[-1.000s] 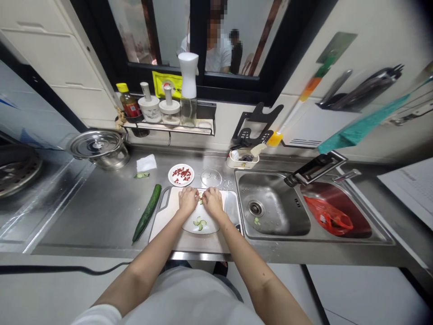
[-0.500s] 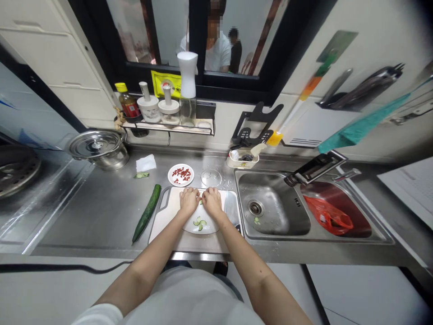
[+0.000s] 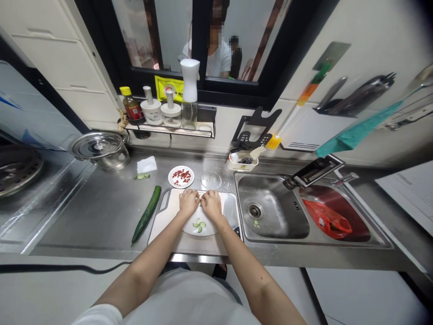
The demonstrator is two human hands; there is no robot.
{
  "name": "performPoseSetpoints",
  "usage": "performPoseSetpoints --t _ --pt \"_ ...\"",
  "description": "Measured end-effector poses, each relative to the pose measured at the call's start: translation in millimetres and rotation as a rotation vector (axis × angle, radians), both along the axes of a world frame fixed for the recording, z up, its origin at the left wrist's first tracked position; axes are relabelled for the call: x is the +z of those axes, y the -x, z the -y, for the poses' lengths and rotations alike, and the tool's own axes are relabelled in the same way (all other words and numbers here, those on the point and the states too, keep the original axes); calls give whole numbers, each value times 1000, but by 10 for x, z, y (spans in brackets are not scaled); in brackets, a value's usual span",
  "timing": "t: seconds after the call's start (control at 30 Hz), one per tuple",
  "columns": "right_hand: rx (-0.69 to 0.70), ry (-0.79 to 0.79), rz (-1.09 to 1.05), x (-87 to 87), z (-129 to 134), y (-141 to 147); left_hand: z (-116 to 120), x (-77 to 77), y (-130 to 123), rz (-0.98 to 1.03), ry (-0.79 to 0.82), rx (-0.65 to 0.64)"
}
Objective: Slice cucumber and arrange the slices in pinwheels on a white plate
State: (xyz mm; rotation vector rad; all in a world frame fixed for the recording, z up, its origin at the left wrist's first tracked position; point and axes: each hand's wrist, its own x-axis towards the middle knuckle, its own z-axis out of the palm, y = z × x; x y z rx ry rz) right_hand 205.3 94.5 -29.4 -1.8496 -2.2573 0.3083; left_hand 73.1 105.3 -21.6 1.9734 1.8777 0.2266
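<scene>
Green slices (image 3: 202, 224) lie towards the lower edge of a white plate (image 3: 210, 228) at the frame's lower centre; the left hand (image 3: 189, 201) and right hand (image 3: 211, 203) curl side by side at its upper part, though whether they pinch anything I cannot tell. Beneath is a cutting board (image 3: 165, 221), with a cucumber (image 3: 146, 216) at left and a sink (image 3: 287, 225) at right.
</scene>
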Motion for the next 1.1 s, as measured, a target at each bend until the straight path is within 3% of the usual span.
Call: performPoseSetpoints --t 0.3,0.5,0.83,1.1 --pt "-26 -87 -100 46 196 -29 32 45 14 47 -14 19" --pt "-80 -133 -161 104 460 -112 15 99 199 42 -34 21" --pt "-137 -175 -382 166 999 -204 -341 158 662 -14 -36 234" --pt "-168 -164 -374 189 1063 -263 -598 79 642 -48 -41 196"
